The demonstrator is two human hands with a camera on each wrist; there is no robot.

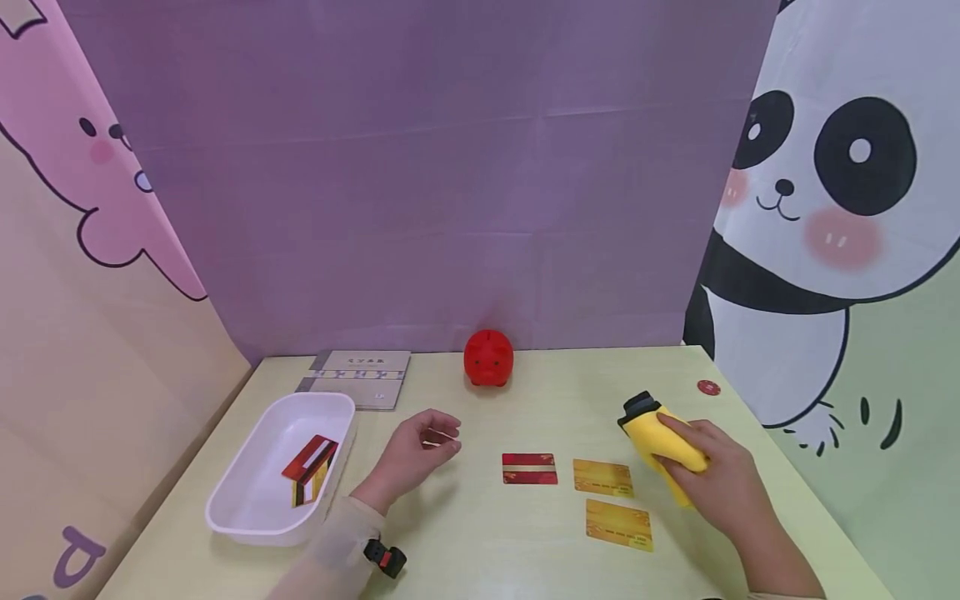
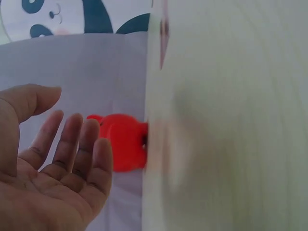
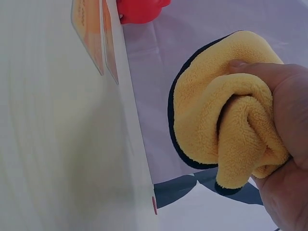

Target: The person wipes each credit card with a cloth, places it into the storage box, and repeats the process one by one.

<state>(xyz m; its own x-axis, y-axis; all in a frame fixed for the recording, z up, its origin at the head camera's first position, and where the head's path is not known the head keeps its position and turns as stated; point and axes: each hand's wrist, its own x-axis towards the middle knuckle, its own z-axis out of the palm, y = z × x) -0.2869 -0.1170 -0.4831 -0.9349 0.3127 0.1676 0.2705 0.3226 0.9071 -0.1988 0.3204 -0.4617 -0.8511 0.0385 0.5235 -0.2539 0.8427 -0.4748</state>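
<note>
My right hand [image 1: 723, 475] grips a bunched yellow cloth [image 1: 660, 437] with a dark edge, held above the right part of the table. In the right wrist view the cloth [image 3: 211, 115] is folded over on itself between thumb and fingers. My left hand [image 1: 416, 454] hovers over the table with relaxed, slightly bent fingers and nothing in them; the left wrist view shows its bare palm [image 2: 53, 192]. Between the hands lie a red card [image 1: 529, 469] with a pale stripe and two gold cards, one [image 1: 603, 478] behind the other [image 1: 619, 525].
A white plastic basin [image 1: 247, 467] stands at the left, holding a red card [image 1: 306, 457] and a gold one. Behind it lies a grey booklet [image 1: 363, 379]. A red piggy bank [image 1: 488, 358] sits at the back edge, and a small red disc [image 1: 708, 387] at the back right.
</note>
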